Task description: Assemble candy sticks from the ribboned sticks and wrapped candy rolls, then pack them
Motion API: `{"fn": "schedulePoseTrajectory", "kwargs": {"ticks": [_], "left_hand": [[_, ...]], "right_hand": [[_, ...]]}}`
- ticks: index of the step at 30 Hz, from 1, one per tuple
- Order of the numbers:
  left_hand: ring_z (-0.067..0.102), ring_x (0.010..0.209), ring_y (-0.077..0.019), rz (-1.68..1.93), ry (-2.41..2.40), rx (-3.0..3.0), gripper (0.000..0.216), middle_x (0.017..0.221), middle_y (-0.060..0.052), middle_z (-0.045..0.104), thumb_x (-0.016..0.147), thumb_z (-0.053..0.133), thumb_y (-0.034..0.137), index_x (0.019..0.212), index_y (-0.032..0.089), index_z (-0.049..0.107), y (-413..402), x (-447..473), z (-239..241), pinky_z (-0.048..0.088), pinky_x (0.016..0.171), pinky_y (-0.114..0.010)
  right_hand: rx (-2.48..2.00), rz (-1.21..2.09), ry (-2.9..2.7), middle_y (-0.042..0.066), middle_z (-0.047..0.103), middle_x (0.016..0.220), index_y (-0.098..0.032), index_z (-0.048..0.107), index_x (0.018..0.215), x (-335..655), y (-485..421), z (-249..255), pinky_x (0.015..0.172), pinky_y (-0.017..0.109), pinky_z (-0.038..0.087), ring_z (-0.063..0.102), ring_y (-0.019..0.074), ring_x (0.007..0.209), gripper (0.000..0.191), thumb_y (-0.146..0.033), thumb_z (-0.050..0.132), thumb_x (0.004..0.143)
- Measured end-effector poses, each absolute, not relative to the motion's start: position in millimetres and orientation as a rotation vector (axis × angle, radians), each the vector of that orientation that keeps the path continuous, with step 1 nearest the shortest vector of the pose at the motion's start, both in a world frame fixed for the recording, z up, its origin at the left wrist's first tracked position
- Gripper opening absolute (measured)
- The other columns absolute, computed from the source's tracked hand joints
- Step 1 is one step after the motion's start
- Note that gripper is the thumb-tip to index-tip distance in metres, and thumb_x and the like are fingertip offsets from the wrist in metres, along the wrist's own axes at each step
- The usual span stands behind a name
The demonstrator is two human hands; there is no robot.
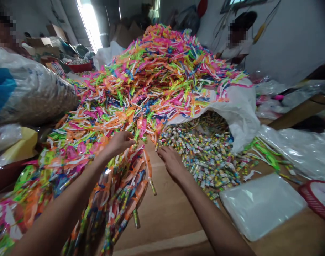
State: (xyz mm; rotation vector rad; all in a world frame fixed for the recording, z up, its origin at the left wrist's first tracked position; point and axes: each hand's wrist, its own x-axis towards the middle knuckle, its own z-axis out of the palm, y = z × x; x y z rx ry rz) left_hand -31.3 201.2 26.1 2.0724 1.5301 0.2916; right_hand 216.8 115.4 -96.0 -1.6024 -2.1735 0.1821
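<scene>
A huge heap of bright plastic toy pieces (154, 71) in pink, orange, green and yellow covers the wooden table (173, 213). My left hand (119, 142) rests on the heap's front edge, fingers curled down on a piece I cannot make out. My right hand (171, 161) lies palm down at the edge of a spill of small wrapped candy tubes (205, 153), its fingers bent into them. The tubes pour from a white sack (239, 110). In front of me lies a bunch of clear packets (119, 199) holding orange toys and candy tubes.
A stack of clear plastic bags (261, 204) lies at the right front, with a red basket (315, 199) at the edge. A large filled sack (26, 92) stands at the left. Two other people sit at the back left and back right.
</scene>
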Motion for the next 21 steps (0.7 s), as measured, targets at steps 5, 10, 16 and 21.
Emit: {"fn": "schedulePoseTrajectory", "kwargs": {"ticks": [5,10,16,21], "left_hand": [[0.070,0.111,-0.0301,0.226,1.766,2.171,0.030,0.118,-0.017,0.076,0.087,0.060,0.009,0.114,0.015,0.073,248,21,-5,0.048,0.083,-0.032],[0.071,0.107,-0.0326,0.232,1.868,2.131,0.030,0.116,-0.024,0.074,0.092,0.065,0.027,0.117,0.010,0.069,263,40,-29,0.049,0.079,-0.033],[0.070,0.091,-0.0279,0.241,1.735,2.205,0.006,0.094,-0.015,0.076,0.086,0.069,0.018,0.090,0.015,0.073,243,42,-35,0.044,0.071,-0.031],[0.066,0.085,-0.0225,0.364,1.565,2.289,0.009,0.087,-0.007,0.072,0.092,0.061,0.016,0.092,0.017,0.070,205,37,-3,0.040,0.071,-0.030]], "right_hand": [[-1.630,0.082,-2.249,0.008,0.067,0.108,-0.024,0.071,0.107,219,99,-96,0.084,0.035,0.041,0.053,0.0256,0.099,0.021,-0.015,0.052,0.104],[-1.609,0.103,-2.226,0.007,0.063,0.102,-0.023,0.071,0.100,215,84,-98,0.080,0.034,0.041,0.054,0.0248,0.096,0.017,-0.015,0.056,0.101],[-1.452,0.226,-2.009,0.008,0.069,0.109,-0.024,0.067,0.106,212,65,-92,0.091,0.040,0.046,0.061,0.0262,0.103,0.019,-0.014,0.053,0.099],[-1.465,0.422,-1.506,0.008,0.073,0.104,-0.024,0.062,0.115,213,60,-78,0.085,0.038,0.053,0.068,0.0251,0.093,0.019,-0.027,0.048,0.103]]}}
